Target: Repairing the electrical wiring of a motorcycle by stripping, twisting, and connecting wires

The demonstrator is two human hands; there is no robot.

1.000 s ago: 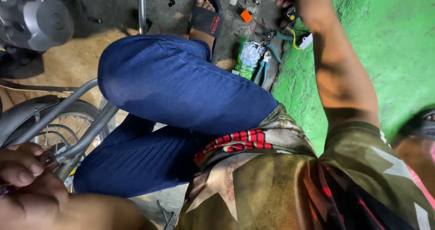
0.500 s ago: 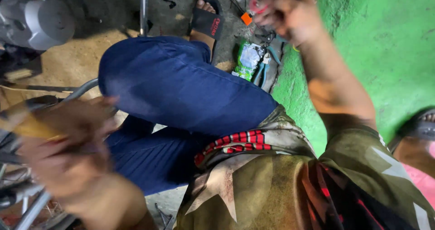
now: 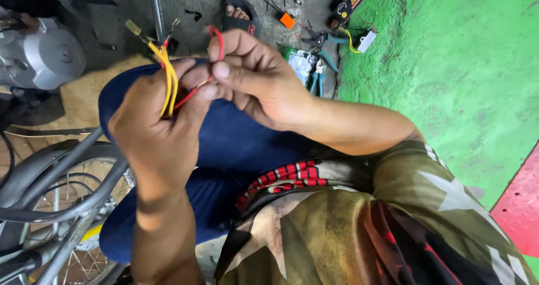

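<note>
Wires first: yellow wires point(image 3: 167, 74) with bare metal terminals at the tips stand up from the left hand point(image 3: 154, 130), clenched around them above the blue-clad knee. A thin red wire point(image 3: 216, 44) runs between the hands, pinched by the right hand point(image 3: 255, 80). Nothing looks joined yet; I'd judge the connecting remains. Pliers point(image 3: 323, 38) lie on the floor.

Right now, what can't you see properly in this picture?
- Head view: where the yellow wires and red wire run is hidden inside the left hand and right hand.
- The motorbike wheel is cut off by the left edge.
- The small parts by the pliers are too small to identify.
</note>
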